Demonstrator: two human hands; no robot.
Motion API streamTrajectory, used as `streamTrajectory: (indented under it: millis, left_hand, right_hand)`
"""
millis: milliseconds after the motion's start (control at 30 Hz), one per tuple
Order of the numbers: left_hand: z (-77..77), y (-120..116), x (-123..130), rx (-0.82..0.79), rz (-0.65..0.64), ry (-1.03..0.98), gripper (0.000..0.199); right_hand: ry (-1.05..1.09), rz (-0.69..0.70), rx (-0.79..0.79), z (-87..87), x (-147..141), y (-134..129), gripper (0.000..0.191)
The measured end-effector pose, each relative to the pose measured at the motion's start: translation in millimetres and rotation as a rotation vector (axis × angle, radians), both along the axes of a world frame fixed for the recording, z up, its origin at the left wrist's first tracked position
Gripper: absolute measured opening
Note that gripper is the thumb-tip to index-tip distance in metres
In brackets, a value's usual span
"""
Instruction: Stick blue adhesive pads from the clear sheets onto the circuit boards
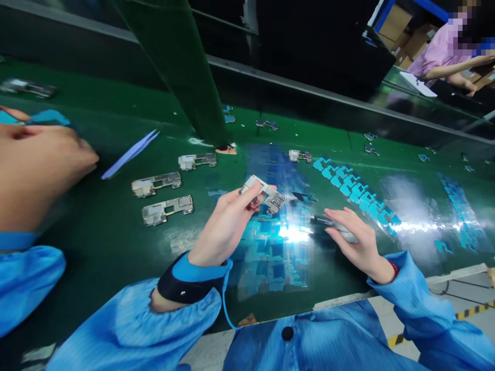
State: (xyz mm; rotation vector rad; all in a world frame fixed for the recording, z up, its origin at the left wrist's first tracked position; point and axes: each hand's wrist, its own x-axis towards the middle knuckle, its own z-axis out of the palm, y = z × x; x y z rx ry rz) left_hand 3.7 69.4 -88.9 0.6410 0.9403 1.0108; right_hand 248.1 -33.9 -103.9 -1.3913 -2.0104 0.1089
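Note:
My left hand (226, 219) grips a small metallic circuit board (275, 200) between thumb and fingers, above a clear sheet (270, 268) bearing blue film pieces. To the right, my right hand (358, 239) is closed around a dark, pen-like tool (323, 220) with a paler rear part, its dark end pointing left towards the sheet. Left of my left hand lie several similar boards, among them one nearest me (167, 209), one behind it (156, 184) and one farther back (197, 161). Another board (300, 155) rests beyond the sheet.
A green post (181, 67) rises from the green bench (104, 216). Lilac tweezers (130, 153) lie at left, beside a co-worker's hand (42, 170). A strip of bright blue pieces (356, 190) lies at right. Another person in pink (439, 56) works across, at upper right.

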Motion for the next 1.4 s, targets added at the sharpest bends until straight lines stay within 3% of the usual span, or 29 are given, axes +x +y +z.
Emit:
streamTrajectory:
  millis: [167,300,367,433,533,667,733,1000,1133,1267,1333,1400]
  left_hand:
    - [5.5,-3,0,-0.123,-0.211,-0.048,0.018]
    - [4.6,-5,0,-0.206,-0.382,-0.078,0.022]
    - [2.5,-5,0,-0.176,-0.421,-0.046,0.024]
    - [0.8,-6,0,-0.144,-0.447,-0.008,0.024]
    - [-0.2,-8,1,-0.091,-0.458,0.062,0.026]
    - [-1.8,-11,5,0.016,-0.524,0.082,0.031]
    - [-3.4,-13,6,0.079,-0.560,0.083,0.032]
    - [-5.8,-14,4,0.362,-0.678,0.173,0.033]
    - [-5.1,-15,4,0.310,-0.662,0.188,0.036]
    - [-4.1,-14,6,0.199,-0.506,0.180,0.038]
    - [-3.3,-14,7,0.167,-0.417,0.173,0.039]
    - [-2.7,-14,8,0.150,-0.340,0.167,0.037]
  right_hand:
    - [-0.066,-0.009,0.063,4.6,0,0,0.044]
    - [-0.316,0.185,0.042,13.9,1,0,0.036]
    - [-0.363,0.274,-0.008,21.1,1,2,0.033]
    - [-0.333,0.351,-0.098,26.8,0,6,0.043]
    - [-0.156,0.383,-0.180,27.2,-5,17,0.043]
    - [0.077,0.210,-0.047,15.9,-21,34,0.024]
    - [0.185,0.174,-0.064,11.8,-28,39,0.023]
    - [0.793,0.019,-0.640,13.1,-38,36,0.018]
    - [1.044,-0.127,-0.576,15.5,-27,44,0.025]
    - [1.195,-0.229,-0.361,25.5,21,58,0.027]
    - [1.169,-0.206,-0.335,29.2,40,57,0.030]
    - [1.053,-0.097,-0.422,28.4,42,49,0.039]
